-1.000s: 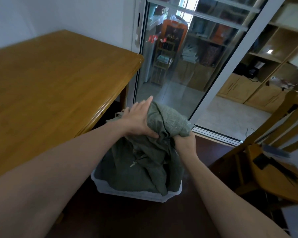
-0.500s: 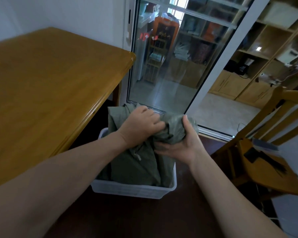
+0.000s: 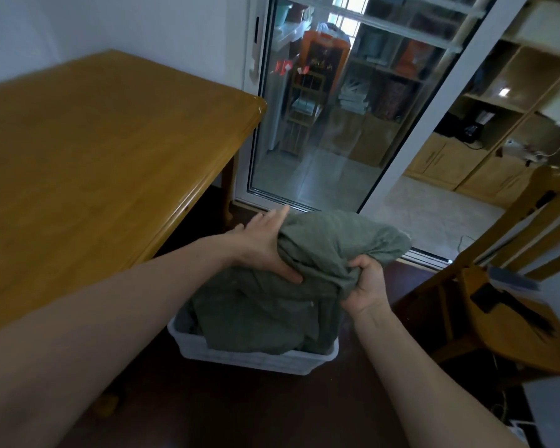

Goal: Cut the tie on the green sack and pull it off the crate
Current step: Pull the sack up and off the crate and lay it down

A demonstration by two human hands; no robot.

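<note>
Your left hand (image 3: pixel 265 247) lies with the palm against the raised top of the crumpled olive-green cloth sack (image 3: pixel 304 279): the fingers extend along its far left side and the thumb presses into the folds in front, so the hand clasps the bundle rather than pinching it. Your right hand (image 3: pixel 366 286) is clenched on a gathered fold at the sack's near right edge, knuckles toward you. Between the two hands the upper part of the sack is lifted into a hump. Below both hands the rest of the sack hangs down inside the white rectangular plastic crate (image 3: pixel 256 358), which stands on the dark floor (image 3: pixel 240 412). To the left of your left hand runs the edge of the honey-coloured wooden worktop (image 3: pixel 94 150). Beyond both hands stands a glass sliding door (image 3: pixel 330 124). To the right of your right hand is a wooden chair (image 3: pixel 511 305).
</note>
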